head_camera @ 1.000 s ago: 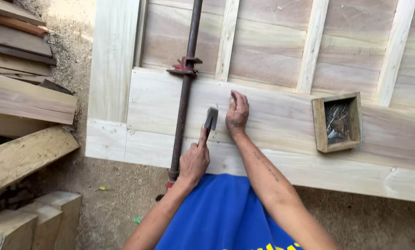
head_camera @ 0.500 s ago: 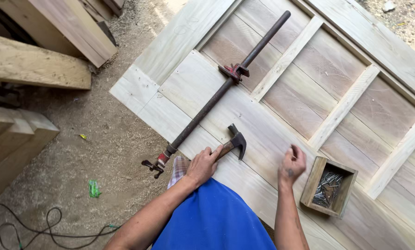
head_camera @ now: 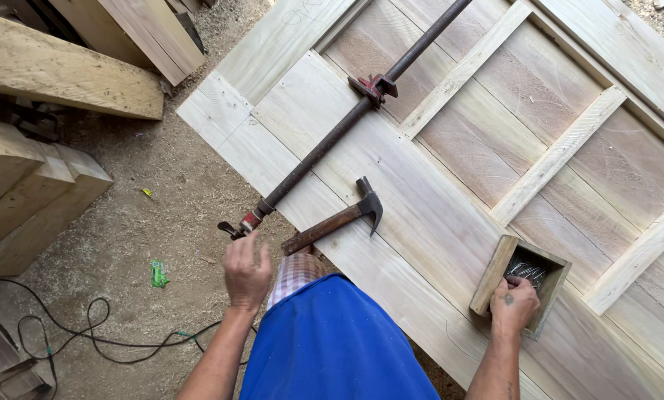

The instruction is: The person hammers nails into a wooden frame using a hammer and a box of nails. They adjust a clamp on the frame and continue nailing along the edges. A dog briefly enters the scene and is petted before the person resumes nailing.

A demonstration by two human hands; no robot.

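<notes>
Fingers of right hand (head_camera: 515,304) dip into nail box (head_camera: 487,278); left hand (head_camera: 246,268) open, empty.

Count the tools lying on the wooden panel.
2: a claw hammer near the panel's lower edge, and a long bar clamp running diagonally across it. Others may lie outside the frame.

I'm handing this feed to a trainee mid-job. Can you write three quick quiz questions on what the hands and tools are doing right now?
1. True or false: the hammer is held in a hand.
2. Where do the right hand fingers reach: A) nail box B) clamp C) cable?
3. What is the left hand nearest to?

Key: 1. False, it lies on the door. 2. A. 3. The clamp's handle end.
</notes>
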